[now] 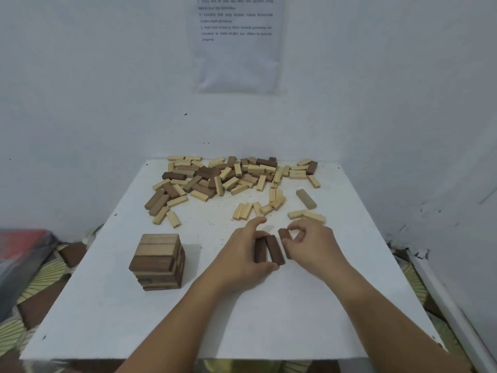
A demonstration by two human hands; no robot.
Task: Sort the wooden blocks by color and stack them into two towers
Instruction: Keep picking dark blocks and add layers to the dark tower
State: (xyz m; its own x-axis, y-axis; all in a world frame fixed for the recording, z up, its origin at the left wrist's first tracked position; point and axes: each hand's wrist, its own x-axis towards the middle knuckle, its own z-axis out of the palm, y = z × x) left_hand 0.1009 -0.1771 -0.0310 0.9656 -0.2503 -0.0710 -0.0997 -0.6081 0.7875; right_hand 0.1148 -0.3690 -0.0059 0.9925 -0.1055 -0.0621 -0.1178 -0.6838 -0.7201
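Both forearms reach in over the near edge of the white table (242, 319). The left hand (240, 251) is curled round two dark blocks (269, 250) lying side by side, thumb at their near end; the right hand (312, 246), just beside, has bent fingers pinching a third dark block (283, 235) (partly hidden by the thumb). Left of the hands stands a brown tower (158, 261), and farthest back lies the mixed loose pile (228, 176).
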